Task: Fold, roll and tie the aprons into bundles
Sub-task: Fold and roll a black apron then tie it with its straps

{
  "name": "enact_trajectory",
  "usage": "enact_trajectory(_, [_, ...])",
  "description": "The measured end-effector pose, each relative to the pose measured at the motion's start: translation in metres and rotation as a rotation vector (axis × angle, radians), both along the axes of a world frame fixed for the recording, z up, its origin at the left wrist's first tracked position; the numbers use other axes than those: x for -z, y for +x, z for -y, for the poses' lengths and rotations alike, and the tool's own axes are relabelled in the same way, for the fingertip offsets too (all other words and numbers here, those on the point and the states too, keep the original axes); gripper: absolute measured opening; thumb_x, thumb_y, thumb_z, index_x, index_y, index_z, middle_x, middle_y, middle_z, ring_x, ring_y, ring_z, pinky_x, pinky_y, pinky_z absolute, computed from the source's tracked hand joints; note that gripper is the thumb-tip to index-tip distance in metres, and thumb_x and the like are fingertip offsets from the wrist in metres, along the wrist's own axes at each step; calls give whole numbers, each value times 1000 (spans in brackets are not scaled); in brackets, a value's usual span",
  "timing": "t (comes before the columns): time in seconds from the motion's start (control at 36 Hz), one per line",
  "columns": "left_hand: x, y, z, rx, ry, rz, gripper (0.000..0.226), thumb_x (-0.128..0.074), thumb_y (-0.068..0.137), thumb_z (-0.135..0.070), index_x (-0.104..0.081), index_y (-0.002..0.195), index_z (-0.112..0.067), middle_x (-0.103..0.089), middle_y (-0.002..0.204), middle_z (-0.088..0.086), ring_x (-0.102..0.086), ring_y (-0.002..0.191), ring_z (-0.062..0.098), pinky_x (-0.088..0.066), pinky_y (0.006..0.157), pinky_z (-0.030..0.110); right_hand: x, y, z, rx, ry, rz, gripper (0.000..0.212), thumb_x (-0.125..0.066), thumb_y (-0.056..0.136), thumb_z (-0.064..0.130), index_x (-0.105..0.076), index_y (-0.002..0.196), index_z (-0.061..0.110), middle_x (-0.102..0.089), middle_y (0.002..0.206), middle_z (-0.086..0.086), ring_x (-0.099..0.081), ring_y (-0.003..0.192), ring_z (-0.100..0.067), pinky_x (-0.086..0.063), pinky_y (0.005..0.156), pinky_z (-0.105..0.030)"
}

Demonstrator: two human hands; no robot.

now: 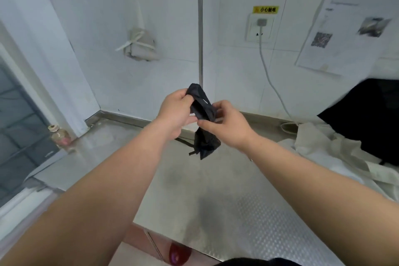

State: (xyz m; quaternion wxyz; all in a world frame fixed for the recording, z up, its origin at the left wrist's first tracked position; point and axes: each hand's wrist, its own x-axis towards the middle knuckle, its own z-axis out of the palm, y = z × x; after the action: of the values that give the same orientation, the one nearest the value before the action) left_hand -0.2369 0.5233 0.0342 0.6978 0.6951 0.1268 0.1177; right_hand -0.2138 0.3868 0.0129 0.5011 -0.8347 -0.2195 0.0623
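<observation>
Left hand (175,112) and right hand (225,124) curl their fingers round a rolled black apron (203,112) above a steel table (194,190), near a yellow "小心触电" sticker (266,9)

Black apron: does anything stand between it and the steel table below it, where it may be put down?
Nothing visible does. The left grip and right grip hold the black apron above the table, and the steel under it is bare. The white cloth lies further right, the small bottle at the far left corner.
</observation>
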Motion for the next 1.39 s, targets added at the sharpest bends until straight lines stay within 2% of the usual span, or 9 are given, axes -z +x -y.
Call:
enact_trajectory(0.28, [-37, 18, -40, -36, 53, 61, 24, -39, 94, -6, -59, 85, -13, -59, 78, 3, -55, 73, 18, -47, 60, 25, -40, 22, -51, 13, -2, 176, 22, -46, 88, 7, -41, 75, 24, -53, 74, 2, -51, 68, -18, -35, 55, -24])
enact_trajectory(0.42, [-57, 25, -68, -70, 307, 95, 23, -44, 92, -16, -51, 71, -16, -53, 70, 0, -50, 70, 17, -37, 67, 30, -65, 34, -77, 77, 145, 172, 25, -40, 91, 4, -47, 109, 22, -55, 84, 8, -55, 71, -15, -41, 61, -22])
enact_trajectory(0.58, [-97, 36, -129, -59, 234, 173, 18, -47, 93, -26, -53, 81, -15, -51, 75, 1, -53, 47, 12, -52, 71, 35, -107, 51, -136, 153, 164, 280, 44, -41, 96, 16, -35, 140, 13, -38, 141, -2, -42, 119, -11, -27, 86, -14])
enact_trajectory(0.67, [-117, 34, -163, -61, 324, 212, 23, -59, 88, -38, -54, 82, -16, -43, 64, -6, -39, 42, 10, -41, 49, 25, -131, 57, -169, 253, 295, 253, 51, -42, 97, 22, -27, 144, 10, -28, 147, -5, -40, 124, -16, -26, 88, -17])
enact_trajectory(0.81, [-152, 34, -224, -134, 177, 332, 24, -59, 91, -36, -51, 82, -15, -27, 59, -5, -24, 40, 8, -25, 44, 23, -185, 74, -217, 350, 581, -17, 29, -36, 97, 33, -47, 112, 10, -48, 88, -2, -46, 68, -17, -41, 63, -29])
enact_trajectory(0.92, [-180, 35, -261, -242, 40, 430, 20, -48, 96, -26, -49, 78, -18, -32, 54, -8, -25, 40, 8, -33, 43, 19, -209, 79, -240, 150, 293, 49, 23, -36, 95, 12, -48, 76, 8, -41, 61, -3, -31, 47, -16, -25, 43, -23])
enact_trajectory(1.06, [-218, 38, -301, -226, -23, 518, 11, -53, 93, -15, -55, 83, -16, -42, 65, -4, -35, 43, 7, -39, 43, 19, -244, 78, -269, -120, 199, 84, 45, -55, 87, 54, -55, 85, 10, -55, 69, -3, -32, 48, -13, -24, 39, -21])
enact_trajectory(1.14, [-234, 44, -319, -247, -1, 556, 12, -49, 95, -16, -58, 88, -16, -48, 70, -4, -38, 44, 6, -40, 44, 18, -250, 86, -281, -168, -49, 187, 33, -68, 83, 39, -61, 93, 8, -56, 71, -1, -36, 52, -12, -30, 44, -20])
enact_trajectory(1.39, [-255, 87, -350, -390, 123, 646, 16, -45, 97, -15, -45, 112, -16, -62, 87, -5, -42, 53, 8, -40, 46, 17, -282, 107, -323, -83, 400, 304, 26, -56, 93, 34, -52, 75, 16, -48, 59, 0, -38, 46, -12, -32, 40, -22])
